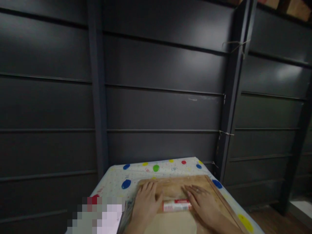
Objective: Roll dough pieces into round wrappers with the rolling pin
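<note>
A wooden board [172,187] lies on the table in front of me, with what looks like clear plastic film over part of it. My left hand [146,200] rests on the board's left side, its fingers stretched toward the far edge. On the right half lies my right hand [202,200], palm down with fingers extended. Between the two hands is a red and white printed label or packet [175,205]; whether it is stuck to the board I cannot tell. Just nearer to me a flat, pale beige, rounded shape [172,222] shows, cut off by the frame's bottom.
A white tablecloth with coloured dots [156,168] covers the table. At its left front lies a pale flat item [113,217], partly blurred out. Dark metal panels [161,110] rise behind the table, with an upright post [230,97] at right.
</note>
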`<state>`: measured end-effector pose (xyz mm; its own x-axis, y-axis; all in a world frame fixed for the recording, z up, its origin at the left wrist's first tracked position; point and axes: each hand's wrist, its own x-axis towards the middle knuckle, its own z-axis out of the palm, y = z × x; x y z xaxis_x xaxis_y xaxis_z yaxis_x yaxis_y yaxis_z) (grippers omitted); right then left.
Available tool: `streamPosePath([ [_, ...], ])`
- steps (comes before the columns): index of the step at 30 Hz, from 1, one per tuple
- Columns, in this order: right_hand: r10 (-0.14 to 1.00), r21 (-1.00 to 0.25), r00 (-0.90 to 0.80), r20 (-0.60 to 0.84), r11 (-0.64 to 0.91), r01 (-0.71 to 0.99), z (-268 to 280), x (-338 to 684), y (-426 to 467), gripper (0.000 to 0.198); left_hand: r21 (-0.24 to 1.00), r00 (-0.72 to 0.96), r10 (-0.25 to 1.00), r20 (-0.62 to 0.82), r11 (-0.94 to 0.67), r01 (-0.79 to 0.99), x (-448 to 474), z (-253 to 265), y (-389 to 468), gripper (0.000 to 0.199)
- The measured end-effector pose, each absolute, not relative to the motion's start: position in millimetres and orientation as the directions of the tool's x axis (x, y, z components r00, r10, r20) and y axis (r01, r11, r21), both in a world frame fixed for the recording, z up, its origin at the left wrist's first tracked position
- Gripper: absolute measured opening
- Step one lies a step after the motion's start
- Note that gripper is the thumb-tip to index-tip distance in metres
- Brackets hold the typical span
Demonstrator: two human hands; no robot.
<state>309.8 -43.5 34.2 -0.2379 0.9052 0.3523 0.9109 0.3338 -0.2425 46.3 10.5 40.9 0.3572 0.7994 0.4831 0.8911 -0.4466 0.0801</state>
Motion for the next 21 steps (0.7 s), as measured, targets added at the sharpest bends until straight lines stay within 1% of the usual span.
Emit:
streamPosePath([
  [3, 0.892, -0.257, -0.227, 0.391, 0.342, 0.904, 22, 308, -68, 0.049, 0.031, 0.414, 0.764, 0.496, -0.492, 0.870, 43, 34, -8, 0.035],
  [6, 0.875, -0.264, -0.228, 0.427, 0.362, 0.894, 11, 312, -66, 0.049, 0.068, 0.413, 0.767, 0.490, -0.507, 0.859, 43, 35, -9, 0.039],
  [8, 0.877, -0.268, -0.205, 0.434, 0.343, 0.900, 10, 314, -50, 0.048, 0.078, 0.415, 0.785, 0.460, -0.501, 0.862, 46, 41, 1, 0.041],
  [10, 0.893, -0.260, -0.188, 0.408, 0.311, 0.914, 16, 315, -25, 0.047, 0.072, 0.399, 0.814, 0.422, -0.469, 0.880, 50, 49, 15, 0.044],
  [12, 0.916, -0.229, -0.196, 0.351, 0.287, 0.930, 24, 315, 3, 0.048, 0.083, 0.343, 0.853, 0.394, -0.405, 0.911, 54, 55, 31, 0.047],
  [13, 0.929, -0.218, -0.189, 0.317, 0.265, 0.939, 28, 315, 16, 0.049, 0.102, 0.303, 0.873, 0.383, -0.366, 0.925, 56, 57, 39, 0.048],
  [16, 0.952, -0.224, -0.103, 0.288, 0.171, 0.959, 33, 317, 47, 0.054, 0.163, 0.194, 0.914, 0.356, -0.265, 0.950, 60, 57, 55, 0.052],
  [19, 0.963, -0.237, -0.049, 0.267, 0.115, 0.965, 30, 319, 61, 0.057, 0.175, 0.163, 0.928, 0.336, -0.231, 0.957, 60, 54, 60, 0.055],
  [21, 0.966, -0.238, -0.056, 0.254, 0.119, 0.964, 27, 320, 62, 0.057, 0.168, 0.169, 0.926, 0.337, -0.235, 0.957, 60, 53, 58, 0.054],
])
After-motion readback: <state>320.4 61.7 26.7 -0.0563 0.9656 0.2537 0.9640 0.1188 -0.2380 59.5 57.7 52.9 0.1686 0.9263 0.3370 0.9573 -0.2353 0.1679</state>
